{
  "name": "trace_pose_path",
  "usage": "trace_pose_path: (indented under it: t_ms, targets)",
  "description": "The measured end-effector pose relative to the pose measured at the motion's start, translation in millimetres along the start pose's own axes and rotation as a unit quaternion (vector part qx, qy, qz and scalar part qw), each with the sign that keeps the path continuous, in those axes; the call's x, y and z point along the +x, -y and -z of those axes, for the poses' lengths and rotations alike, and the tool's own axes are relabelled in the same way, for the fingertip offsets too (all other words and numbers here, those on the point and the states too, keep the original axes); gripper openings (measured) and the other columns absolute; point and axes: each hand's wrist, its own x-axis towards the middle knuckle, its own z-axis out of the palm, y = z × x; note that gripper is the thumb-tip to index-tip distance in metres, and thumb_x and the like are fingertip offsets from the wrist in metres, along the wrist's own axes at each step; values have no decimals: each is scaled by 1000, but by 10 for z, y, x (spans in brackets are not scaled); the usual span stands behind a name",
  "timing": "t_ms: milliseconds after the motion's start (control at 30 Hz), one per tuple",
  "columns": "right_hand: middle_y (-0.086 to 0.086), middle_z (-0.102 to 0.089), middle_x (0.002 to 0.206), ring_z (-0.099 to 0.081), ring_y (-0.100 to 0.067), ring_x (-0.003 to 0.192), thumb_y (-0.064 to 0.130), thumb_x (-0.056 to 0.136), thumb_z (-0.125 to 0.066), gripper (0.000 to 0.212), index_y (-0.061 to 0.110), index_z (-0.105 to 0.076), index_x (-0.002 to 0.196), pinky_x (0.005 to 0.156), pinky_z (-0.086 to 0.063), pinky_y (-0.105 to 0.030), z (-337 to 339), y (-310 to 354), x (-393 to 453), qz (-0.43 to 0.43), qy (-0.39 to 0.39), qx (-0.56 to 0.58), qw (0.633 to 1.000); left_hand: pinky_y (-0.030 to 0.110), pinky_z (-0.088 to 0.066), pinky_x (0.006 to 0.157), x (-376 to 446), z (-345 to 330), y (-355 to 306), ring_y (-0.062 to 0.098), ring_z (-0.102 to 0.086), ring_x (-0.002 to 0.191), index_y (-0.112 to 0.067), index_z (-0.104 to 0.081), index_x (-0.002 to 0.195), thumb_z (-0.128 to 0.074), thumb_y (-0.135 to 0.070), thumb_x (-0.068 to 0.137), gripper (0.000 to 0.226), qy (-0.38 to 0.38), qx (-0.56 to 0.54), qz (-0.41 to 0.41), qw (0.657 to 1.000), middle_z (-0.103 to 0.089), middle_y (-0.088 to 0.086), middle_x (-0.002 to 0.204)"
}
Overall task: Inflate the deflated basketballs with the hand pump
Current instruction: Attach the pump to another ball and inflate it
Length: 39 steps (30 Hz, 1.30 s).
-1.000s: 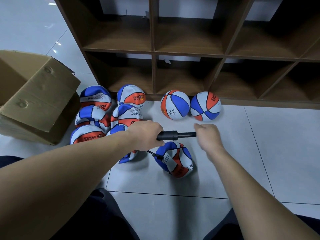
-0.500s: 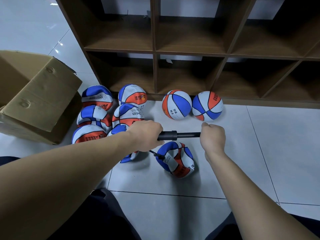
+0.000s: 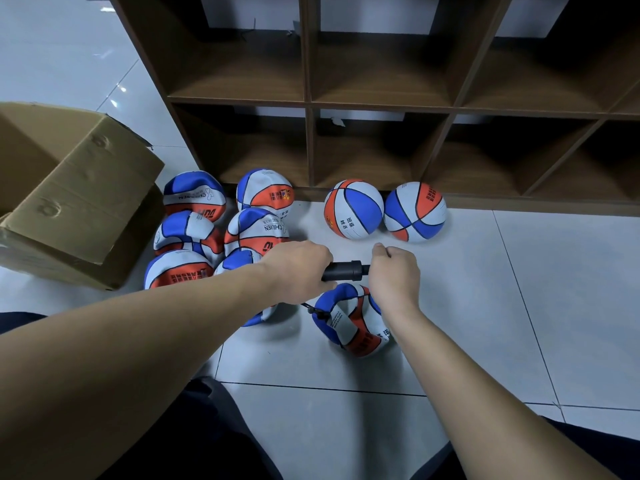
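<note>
My left hand (image 3: 298, 268) grips the barrel of the black hand pump (image 3: 343, 270), held level above the floor. My right hand (image 3: 394, 275) grips the pump's handle, close against the barrel's end. A thin black hose (image 3: 310, 308) runs from the pump down to a crumpled, deflated red, white and blue basketball (image 3: 349, 320) on the tiles just below my hands. Several more deflated basketballs (image 3: 188, 233) lie heaped to the left. Two round, inflated basketballs (image 3: 353, 209) (image 3: 414, 211) rest against the shelf's base.
A brown wooden cubby shelf (image 3: 308, 109) spans the back, its compartments without contents. An open cardboard box (image 3: 72, 199) sits on the floor at the left. Pale floor tiles (image 3: 519, 306) stretch to the right. My dark trouser legs show at the bottom.
My right hand has pushed the handle leftward into the barrel, so the exposed rod has almost vanished. My left hand and the ball have stayed in place.
</note>
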Motion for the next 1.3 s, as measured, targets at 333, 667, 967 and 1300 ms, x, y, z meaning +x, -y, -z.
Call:
trace_pose_path:
  t_ms: [333,667,967,1300]
  targets:
    - [-6,-63,76,-62,-20,69,31,112,-47,40,7,-60,82,58,-45,-31,-84,20,-77,5,34,-11,999,39,-56,64,-6,12,-19,20,-63,71,-24,-61,89,-61,-54,100,32,6,0,-10,1000,-62,-2,75]
    - [-3,-41,62,-39,-25,61,28,102,-60,44,17,-39,65,59,-33,-33,261,15,162,-26,51,-23,998,33,-44,56,-1,22,41,18,-58,68,-27,-55,79,-62,-52,98,32,12,-23,-2,1000,-60,-3,74]
    - [-5,-32,70,-24,-23,58,23,94,-58,20,15,-44,83,52,-23,-32,627,-207,457,-167,-5,60,984,33,-46,58,-13,27,19,20,-60,72,-27,-54,79,-63,-51,98,31,14,0,-3,1000,-61,-3,75]
    - [5,-26,51,-27,-23,59,17,96,-54,48,19,-28,57,61,-26,-38,214,-75,202,-88,-26,55,994,35,-52,61,-7,-1,27,20,-61,72,-25,-62,90,-62,-52,100,28,13,-3,9,1000,-60,-3,77]
